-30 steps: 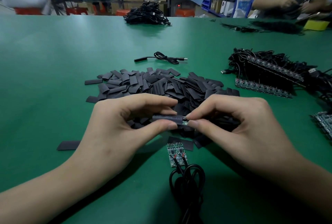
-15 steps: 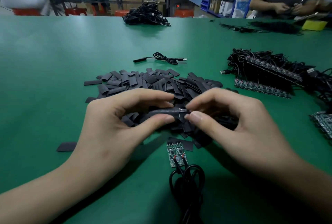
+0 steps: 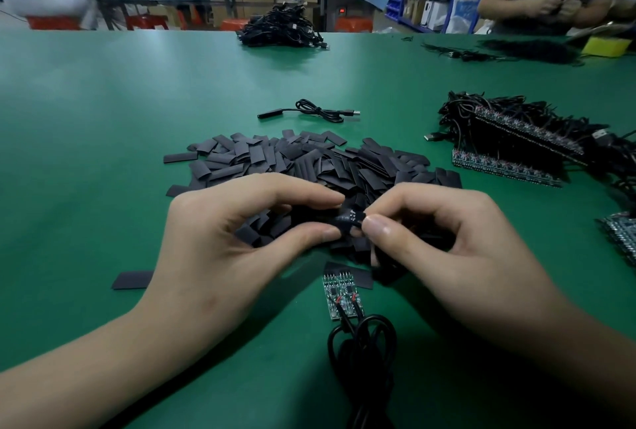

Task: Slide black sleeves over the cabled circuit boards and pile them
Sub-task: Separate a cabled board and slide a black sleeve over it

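Lately exposed, board tip (image 3: 354, 212) is nearly swallowed by black sleeve (image 3: 327, 219); left hand (image 3: 220, 249) pinches sleeve, right hand (image 3: 447, 249) pinches tip, above sleeve heap (image 3: 309, 160); advised: push straight, tube mouth open.

We can read no text anywhere in this scene. A white bag (image 3: 466, 1) in the background carries blue print, too blurred to make out. Tiny white marks at the end of the black sleeve (image 3: 346, 218) are too small to read.
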